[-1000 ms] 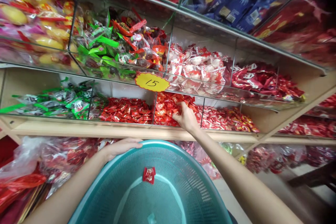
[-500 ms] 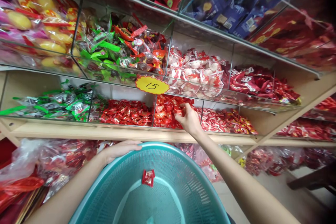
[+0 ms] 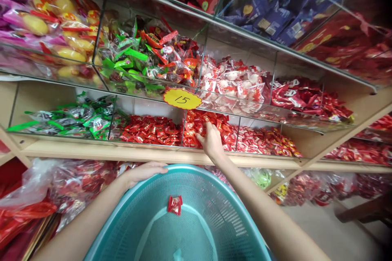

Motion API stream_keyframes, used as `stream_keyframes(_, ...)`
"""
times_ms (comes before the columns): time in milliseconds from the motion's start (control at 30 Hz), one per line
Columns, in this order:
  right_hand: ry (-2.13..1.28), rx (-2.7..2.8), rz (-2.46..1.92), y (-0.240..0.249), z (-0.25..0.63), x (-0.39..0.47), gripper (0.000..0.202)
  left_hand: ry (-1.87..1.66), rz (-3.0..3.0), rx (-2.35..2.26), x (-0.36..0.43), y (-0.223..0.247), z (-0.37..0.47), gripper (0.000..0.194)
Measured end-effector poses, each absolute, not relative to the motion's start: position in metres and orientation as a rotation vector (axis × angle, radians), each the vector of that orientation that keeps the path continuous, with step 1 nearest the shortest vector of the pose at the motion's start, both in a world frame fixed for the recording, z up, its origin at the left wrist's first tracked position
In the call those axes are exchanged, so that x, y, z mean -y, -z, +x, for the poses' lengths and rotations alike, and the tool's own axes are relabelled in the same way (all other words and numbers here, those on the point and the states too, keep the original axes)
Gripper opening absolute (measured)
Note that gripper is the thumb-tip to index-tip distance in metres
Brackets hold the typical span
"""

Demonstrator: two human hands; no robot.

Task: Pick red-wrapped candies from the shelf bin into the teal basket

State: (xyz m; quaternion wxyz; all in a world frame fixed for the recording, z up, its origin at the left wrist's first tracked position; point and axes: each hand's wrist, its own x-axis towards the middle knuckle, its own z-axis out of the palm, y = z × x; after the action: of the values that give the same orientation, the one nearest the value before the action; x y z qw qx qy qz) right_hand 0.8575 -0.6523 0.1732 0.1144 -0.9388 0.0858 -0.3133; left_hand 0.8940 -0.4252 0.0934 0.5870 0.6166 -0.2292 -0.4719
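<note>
My left hand (image 3: 147, 172) rests over the far left rim of a teal plastic basket (image 3: 122, 208), its fingers laid along the edge and gripping it. Inside the basket lies a single red-wrapped candy (image 3: 174, 205). Beyond the rim, my right hand (image 3: 212, 142) reaches over the front of a lower shelf compartment, among red-wrapped candies (image 3: 225, 130). Its thumb stands apart from the fingers, whose tips touch the wrappers; I see nothing held between them.
A yellow price tag (image 3: 183, 98) marked 15 hangs above on the shelf edge. Neighbouring compartments hold green-wrapped candies (image 3: 92, 118), small red candies (image 3: 151, 129) and white-and-red ones (image 3: 232, 79). Clear dividers and a wooden ledge (image 3: 122, 153) front them. Plastic bags (image 3: 79, 179) lie below.
My right hand has moved slightly left and down within the red candies, and its thumb and fingers have parted. The view has shifted a little; my left hand stays on the rim.
</note>
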Motion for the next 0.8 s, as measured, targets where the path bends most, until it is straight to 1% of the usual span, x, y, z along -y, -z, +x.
stream_keyframes(233, 0.766, -0.37, -2.85, -0.184, 0.86, 0.648, 0.033, 1.102, 1.433, 0.556, 0.424, -0.087, 0.897, 0.039)
stream_keyframes(333, 0.717, -0.372, -2.85, -0.189, 0.861, 0.646, 0.034, 1.107, 1.424, 0.546, 0.424, -0.087, 0.897, 0.038)
stream_keyframes(533, 0.764, -0.293, -2.682, -0.19, 0.858, 0.657, 0.033, 1.1, 1.428, 0.531, 0.423, -0.093, 0.895, 0.035)
stream_keyframes(800, 0.803, -0.377, -2.511, -0.203, 0.852, 0.678, 0.034, 1.132, 1.384, 0.529, 0.424, -0.097, 0.893, 0.033)
